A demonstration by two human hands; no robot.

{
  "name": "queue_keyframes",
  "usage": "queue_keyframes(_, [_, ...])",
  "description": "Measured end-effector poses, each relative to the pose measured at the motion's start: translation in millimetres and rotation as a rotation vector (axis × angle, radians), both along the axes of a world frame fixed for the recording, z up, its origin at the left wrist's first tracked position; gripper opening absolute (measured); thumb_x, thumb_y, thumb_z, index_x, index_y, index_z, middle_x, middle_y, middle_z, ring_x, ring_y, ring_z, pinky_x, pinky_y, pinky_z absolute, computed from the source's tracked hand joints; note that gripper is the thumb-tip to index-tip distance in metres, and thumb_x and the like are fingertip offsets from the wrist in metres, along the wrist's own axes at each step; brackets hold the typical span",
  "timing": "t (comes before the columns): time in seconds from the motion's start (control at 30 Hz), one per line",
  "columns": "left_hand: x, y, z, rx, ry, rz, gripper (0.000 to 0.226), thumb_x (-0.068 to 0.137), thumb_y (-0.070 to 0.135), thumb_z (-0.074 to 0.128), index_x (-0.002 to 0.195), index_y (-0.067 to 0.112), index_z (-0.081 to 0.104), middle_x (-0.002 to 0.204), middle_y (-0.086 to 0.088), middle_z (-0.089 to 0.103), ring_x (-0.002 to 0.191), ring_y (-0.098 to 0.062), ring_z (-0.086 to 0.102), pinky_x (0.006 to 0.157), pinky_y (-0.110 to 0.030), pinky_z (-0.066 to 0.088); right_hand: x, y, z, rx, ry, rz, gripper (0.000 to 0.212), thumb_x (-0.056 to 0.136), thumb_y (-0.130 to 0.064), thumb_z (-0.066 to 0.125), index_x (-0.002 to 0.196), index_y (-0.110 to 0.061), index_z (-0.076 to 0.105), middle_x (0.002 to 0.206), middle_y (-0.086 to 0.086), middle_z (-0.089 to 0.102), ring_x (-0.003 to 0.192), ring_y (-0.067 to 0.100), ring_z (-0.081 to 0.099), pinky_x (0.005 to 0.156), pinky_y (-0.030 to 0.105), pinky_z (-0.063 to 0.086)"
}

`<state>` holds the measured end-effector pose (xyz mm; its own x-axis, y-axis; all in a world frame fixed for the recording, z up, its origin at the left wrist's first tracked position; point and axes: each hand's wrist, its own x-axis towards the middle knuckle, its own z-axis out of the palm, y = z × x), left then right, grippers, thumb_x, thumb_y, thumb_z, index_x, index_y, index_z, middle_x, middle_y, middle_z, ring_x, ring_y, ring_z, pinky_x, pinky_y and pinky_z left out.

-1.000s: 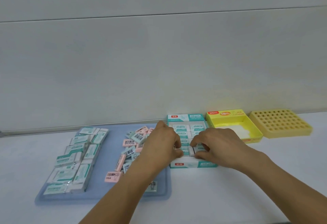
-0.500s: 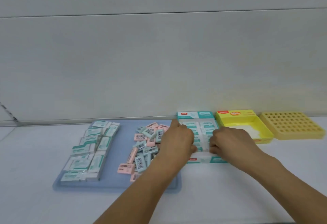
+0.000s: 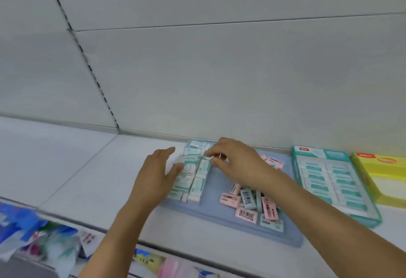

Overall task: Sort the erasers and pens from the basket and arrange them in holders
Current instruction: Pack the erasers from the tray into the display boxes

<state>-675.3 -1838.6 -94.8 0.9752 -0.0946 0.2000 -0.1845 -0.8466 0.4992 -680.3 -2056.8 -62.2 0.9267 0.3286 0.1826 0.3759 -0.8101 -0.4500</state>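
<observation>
Risk: the white-and-teal eraser rows (image 3: 193,174) on the blue tray (image 3: 219,216) sit loosely; a sideways nudge may scatter them toward the surface (image 3: 92,179).
Left hand (image 3: 157,174): fingers straight, touching the rows' left edge.
Right hand (image 3: 237,163): fingertips pinched at the rows' top; blurred, contents uncertain.
Teal holder box (image 3: 295,168) stands right of the tray.

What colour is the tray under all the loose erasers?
The tray is a soft blue. The head view shows it best, under the pink and pale teal erasers.

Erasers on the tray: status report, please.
Left hand open, touching white-green erasers. Right hand pinching one. Teal box full. Nothing blocking.
</observation>
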Motion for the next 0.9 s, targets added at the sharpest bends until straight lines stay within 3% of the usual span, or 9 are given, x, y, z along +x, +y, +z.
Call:
queue_keyframes(0.13, [6, 7, -5, 0.026, 0.053, -0.031, 0.035, 0.091, 0.037, 0.063, 0.122, 0.023, 0.064, 0.114, -0.001, 0.059, 0.107, -0.016, 0.052, 0.081, -0.026, 0.039, 40, 41, -14, -0.171, -0.016, 0.042, 0.03, 0.1, -0.027, 0.048, 0.127, -0.026, 0.059, 0.118, 0.003, 0.05, 0.113, 0.02, 0.046, 0.078, 0.032, 0.039])
queue_keyframes(0.2, [7, 8, -5, 0.016, 0.053, -0.007, 0.033, 0.088, 0.039, 0.066, 0.118, 0.025, 0.065, 0.108, 0.005, 0.058, 0.102, -0.011, 0.052, 0.081, -0.023, 0.04, 49, 51, -16, -0.226, -0.021, 0.05, 0.028, 0.099, -0.027, 0.048, 0.124, -0.026, 0.061, 0.115, 0.004, 0.049, 0.11, 0.022, 0.047, 0.072, 0.031, 0.036])
queue_keyframes(0.37, [1, 13, -3, -0.212, 0.146, 0.051, 0.02, 0.077, 0.029, 0.08, 0.075, 0.025, 0.06, 0.084, 0.009, 0.064, 0.077, -0.005, 0.06, 0.067, -0.028, 0.051, 58, 61, -11, -0.329, -0.013, 0.059, 0.023, 0.091, -0.029, 0.059, 0.112, -0.02, 0.065, 0.109, 0.003, 0.051, 0.102, 0.022, 0.051, 0.066, 0.031, 0.034])
queue_keyframes(0.43, [-3, 19, -4, -0.323, 0.204, 0.084, 0.019, 0.076, 0.024, 0.081, 0.076, 0.023, 0.062, 0.078, 0.007, 0.066, 0.065, -0.004, 0.06, 0.057, -0.022, 0.051, 58, 61, -9, -0.358, -0.022, 0.049, 0.019, 0.088, -0.024, 0.061, 0.107, -0.02, 0.065, 0.107, 0.001, 0.051, 0.098, 0.021, 0.052, 0.062, 0.03, 0.031])
queue_keyframes(0.53, [-7, 24, -3, -0.42, 0.299, 0.051, 0.023, 0.078, 0.019, 0.081, 0.092, 0.025, 0.065, 0.085, 0.004, 0.063, 0.064, -0.006, 0.054, 0.054, -0.012, 0.045, 57, 63, -8, -0.426, -0.021, 0.036, 0.005, 0.086, -0.022, 0.063, 0.088, -0.017, 0.062, 0.092, -0.001, 0.054, 0.083, 0.021, 0.053, 0.053, 0.028, 0.027])
queue_keyframes(0.6, [-7, 22, 0, -0.411, 0.347, 0.019, 0.017, 0.082, 0.019, 0.077, 0.093, 0.025, 0.067, 0.086, 0.002, 0.063, 0.065, -0.006, 0.055, 0.056, -0.012, 0.046, 56, 63, -9, -0.447, 0.01, 0.016, 0.023, 0.084, -0.022, 0.064, 0.069, -0.017, 0.047, 0.076, -0.003, 0.048, 0.072, 0.021, 0.049, 0.048, 0.027, 0.024])
queue_keyframes(0.67, [-6, 21, 3, -0.392, 0.354, 0.017, 0.009, 0.084, 0.02, 0.074, 0.089, 0.022, 0.068, 0.083, 0.001, 0.067, 0.065, -0.006, 0.058, 0.055, -0.011, 0.046, 55, 61, -6, -0.405, 0.062, 0.012, 0.026, 0.079, -0.022, 0.066, 0.065, -0.015, 0.045, 0.07, 0.0, 0.049, 0.07, 0.025, 0.049, 0.049, 0.027, 0.028])
queue_keyframes(0.77, [-10, 20, 7, -0.433, 0.314, 0.03, 0.006, 0.086, 0.015, 0.072, 0.083, 0.017, 0.067, 0.075, 0.003, 0.069, 0.062, -0.005, 0.061, 0.053, -0.011, 0.045, 44, 48, 1, -0.293, 0.083, -0.034, 0.03, 0.075, -0.028, 0.069, 0.092, -0.005, 0.065, 0.092, 0.009, 0.065, 0.078, 0.025, 0.058, 0.06, 0.032, 0.04])
queue_keyframes(0.9, [-17, 0, 17, -0.655, 0.271, 0.0, 0.005, 0.088, 0.012, 0.069, 0.084, 0.015, 0.067, 0.077, -0.001, 0.074, 0.061, -0.002, 0.065, 0.054, -0.013, 0.048, 10, -5, 20, 0.006, 0.059, -0.164, 0.022, 0.075, -0.032, 0.071, 0.092, -0.02, 0.064, 0.087, -0.01, 0.061, 0.078, 0.009, 0.056, 0.067, 0.028, 0.047])
